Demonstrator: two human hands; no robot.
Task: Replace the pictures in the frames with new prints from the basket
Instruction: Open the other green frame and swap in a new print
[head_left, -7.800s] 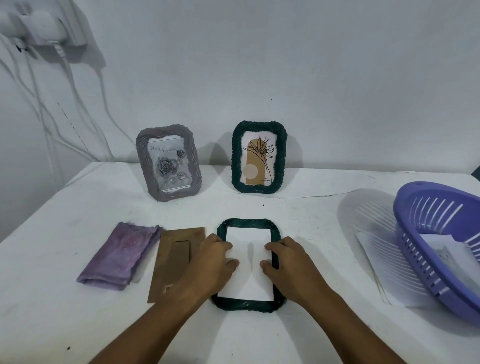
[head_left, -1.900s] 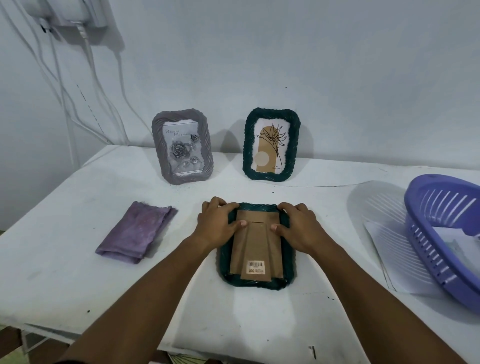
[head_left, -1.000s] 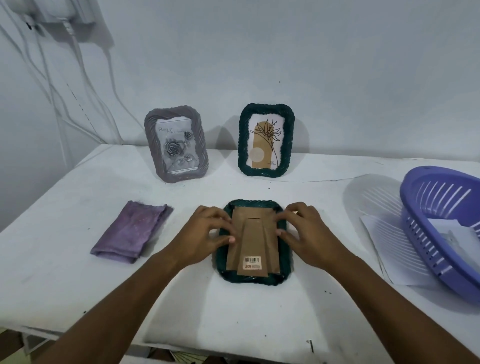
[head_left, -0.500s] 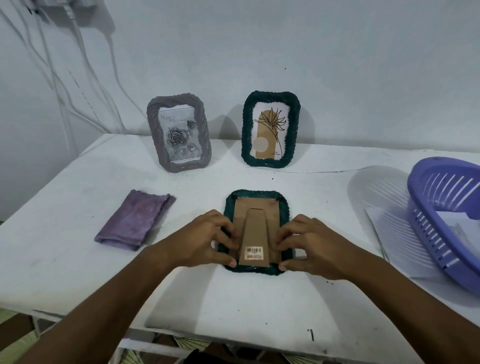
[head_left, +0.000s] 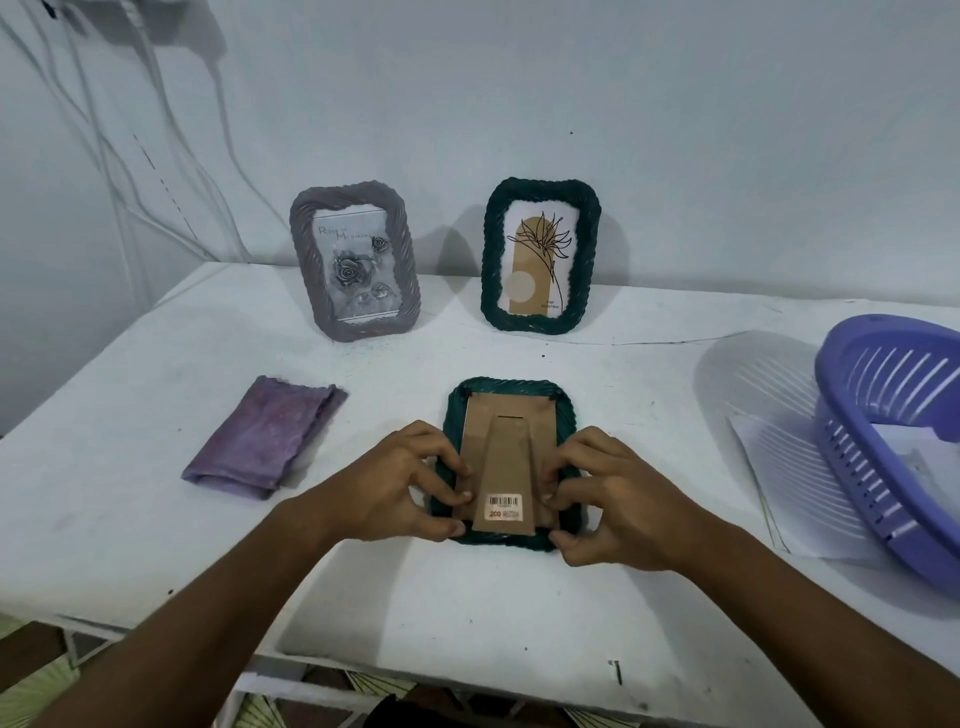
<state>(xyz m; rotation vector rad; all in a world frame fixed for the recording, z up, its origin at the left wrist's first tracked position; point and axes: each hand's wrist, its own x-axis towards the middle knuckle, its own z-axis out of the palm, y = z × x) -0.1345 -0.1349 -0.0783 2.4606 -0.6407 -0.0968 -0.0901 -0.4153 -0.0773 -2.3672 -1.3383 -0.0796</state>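
Observation:
A dark green woven frame (head_left: 511, 387) lies face down on the white table, its brown cardboard back (head_left: 506, 452) with a barcode sticker facing up. My left hand (head_left: 395, 480) grips the frame's lower left edge, fingers curled onto the backing and thumb at the bottom rim. My right hand (head_left: 618, 496) grips the lower right edge the same way. A grey frame with a rose print (head_left: 356, 265) and a second green frame with a flower print (head_left: 540, 254) stand against the wall. The purple basket (head_left: 852, 415) at the right holds white prints (head_left: 914, 452).
A folded purple cloth (head_left: 265, 436) lies left of the frame. White paper sheets (head_left: 779, 478) lie beside and under the basket. White cables (head_left: 130, 156) hang down the wall at the left. The table's front edge (head_left: 467, 670) is near my forearms.
The cardboard back went onto the face-down frame over the white print. Both hands slid from the frame's upper sides down to its lower corners; over the last half second they barely moved.

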